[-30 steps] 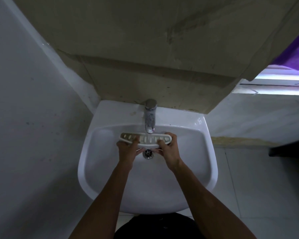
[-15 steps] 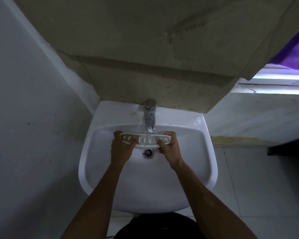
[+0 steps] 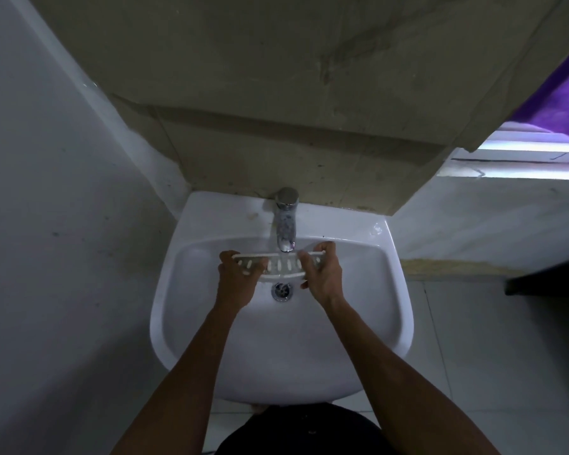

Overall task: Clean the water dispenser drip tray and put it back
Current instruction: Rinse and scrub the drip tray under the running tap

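The white slotted drip tray (image 3: 281, 267) is held level over the white sink (image 3: 388, 310), just under the spout of the chrome tap (image 3: 286, 221). My left hand (image 3: 239, 279) grips the tray's left end, fingers wrapped over its slots. My right hand (image 3: 322, 274) grips the right end, thumb on top and fingers curled behind the far edge. The drain (image 3: 281, 291) shows just below the tray. I cannot tell whether water is running.
A grey wall (image 3: 56, 224) closes in on the left. A bare concrete slab (image 3: 276, 110) overhangs behind the tap. To the right are a white tiled wall, a lit window ledge (image 3: 532, 159), a purple cloth (image 3: 562, 103) and a dark edge (image 3: 546, 280).
Both hands have shifted on the tray and lifted it slightly toward the spout; the left hand has slid further left, the right thumb further in over the slots.
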{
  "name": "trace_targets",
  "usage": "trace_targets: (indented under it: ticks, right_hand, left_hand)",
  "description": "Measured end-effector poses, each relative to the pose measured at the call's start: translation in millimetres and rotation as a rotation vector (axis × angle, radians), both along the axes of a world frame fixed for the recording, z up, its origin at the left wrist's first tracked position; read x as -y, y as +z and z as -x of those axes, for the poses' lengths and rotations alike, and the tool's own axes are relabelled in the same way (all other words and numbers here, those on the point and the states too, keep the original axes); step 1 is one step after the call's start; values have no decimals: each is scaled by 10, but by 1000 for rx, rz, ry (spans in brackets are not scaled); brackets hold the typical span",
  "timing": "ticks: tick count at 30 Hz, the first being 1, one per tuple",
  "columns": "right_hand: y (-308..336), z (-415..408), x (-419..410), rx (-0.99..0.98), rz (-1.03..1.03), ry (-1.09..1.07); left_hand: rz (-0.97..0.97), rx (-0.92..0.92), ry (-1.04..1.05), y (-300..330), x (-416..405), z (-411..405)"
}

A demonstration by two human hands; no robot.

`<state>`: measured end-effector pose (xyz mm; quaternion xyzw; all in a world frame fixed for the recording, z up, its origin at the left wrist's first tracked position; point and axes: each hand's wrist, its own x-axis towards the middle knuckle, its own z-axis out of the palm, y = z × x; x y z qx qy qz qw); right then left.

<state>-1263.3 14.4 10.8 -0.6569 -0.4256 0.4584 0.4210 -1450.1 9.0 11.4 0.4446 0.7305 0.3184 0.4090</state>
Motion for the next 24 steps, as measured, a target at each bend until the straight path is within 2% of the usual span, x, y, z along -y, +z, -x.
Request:
trace_targets:
  ticks: [3,6,10,14,17,19,24]
  right_hand:
    - [-64,-45,22,-21,-7,3]
    - [-61,-107,-12,-49,-3,69]
    - [-72,-144,-17,-95,33,174]
    - [-151,-204,10,-126,60,159]
    - [-154,-240,-18,-121,78,179]
    - [-146,-228,-30,-105,73,200]
    - [-135,-177,7,-62,4,169]
  left_hand:
    - [-56,1,-113,56,-16,64]
    - [-100,-17,-109,50,20,98]
    - [-70,23,-111,-145,36,187]
    - [-38,88,-214,-77,5,215]
    - [-2,123,-211,-43,19,231]
    - [-12,108,-194,-39,17,231]
    - [33,-70,-182,-26,-60,238]
